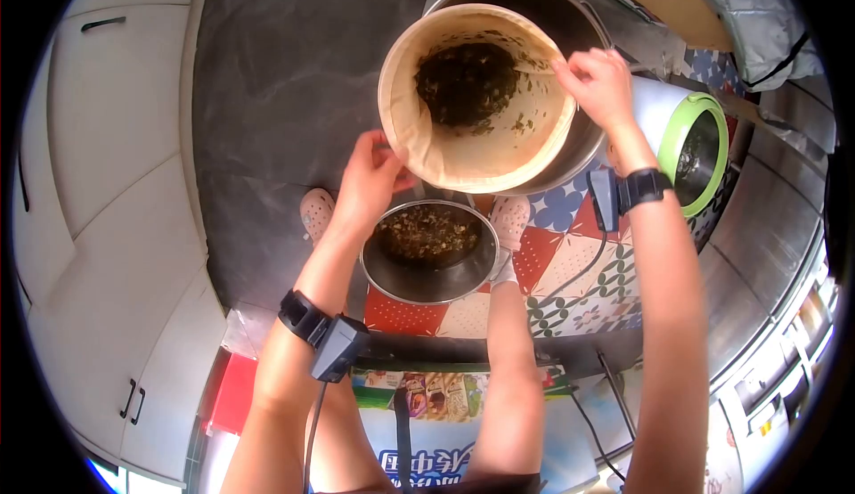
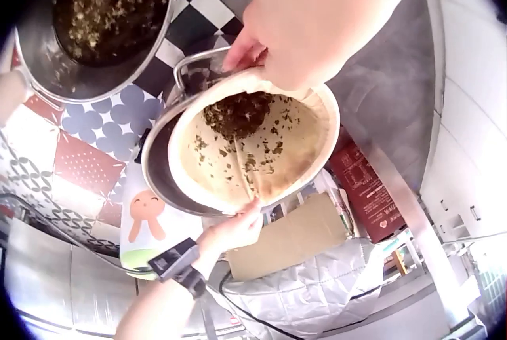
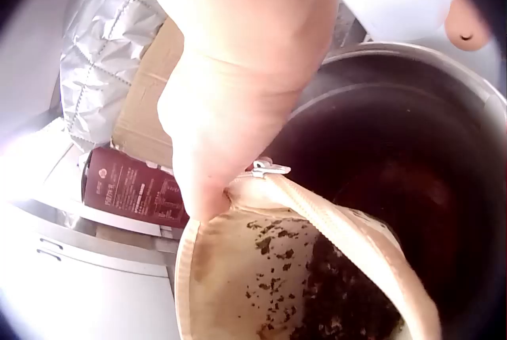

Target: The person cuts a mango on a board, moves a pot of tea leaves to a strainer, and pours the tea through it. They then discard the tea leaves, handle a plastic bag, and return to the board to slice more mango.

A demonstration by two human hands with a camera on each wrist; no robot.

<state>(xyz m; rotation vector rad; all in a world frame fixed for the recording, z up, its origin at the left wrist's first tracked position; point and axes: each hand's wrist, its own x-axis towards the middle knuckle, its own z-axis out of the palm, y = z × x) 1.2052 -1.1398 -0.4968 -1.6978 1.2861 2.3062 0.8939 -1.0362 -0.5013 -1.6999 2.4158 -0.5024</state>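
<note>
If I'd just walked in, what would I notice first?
Probably the cream cloth filter bag, gaping over the big metal pot, dark leafy bits inside. The left hand and right hand hold its rim. Then the smaller metal pot beside pink clogs, and the green-rimmed container at right.

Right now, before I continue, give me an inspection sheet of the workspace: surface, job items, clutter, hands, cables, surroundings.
Surface: patterned floor beside a dark grey area.
Job items: cloth bag with dark leafy matter, tilted over a large pot holding dark liquid; smaller pot with wet brown bits.
Clutter: cardboard, dark red box, silver quilted cover.
Hands: right hand pinches the bag's rim; left hand at the rim, grip unclear.
Cables: one from each wrist device.
Surroundings: white cabinets, green-rimmed white container.
</note>
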